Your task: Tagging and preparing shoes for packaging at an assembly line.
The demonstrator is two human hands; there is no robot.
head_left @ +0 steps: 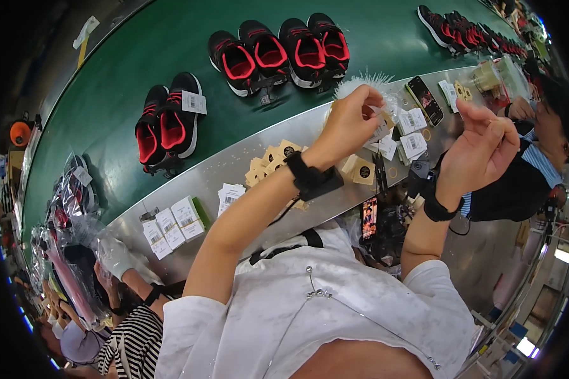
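Observation:
My left hand [353,123] is raised over the metal ledge, its fingers curled toward the thumb. Whatever sits in that pinch is too small to make out. Just below its fingertips lie white and kraft-coloured tags, and behind it is a bundle of thin white plastic strands [364,83]. To the right, my right hand [482,148] is held up, thumb pressed against the curled fingers; what it may grip cannot be seen. Stacks of white printed tags [413,132] and a phone with a lit screen [425,101] lie between the two hands.
Black sneakers with red lining [278,54] stand in pairs on the green belt [234,126]; one pair at left has a white tag [193,102]. Kraft tags [269,161] and more white tags [174,224] lie along the metal ledge. Co-workers sit on both sides.

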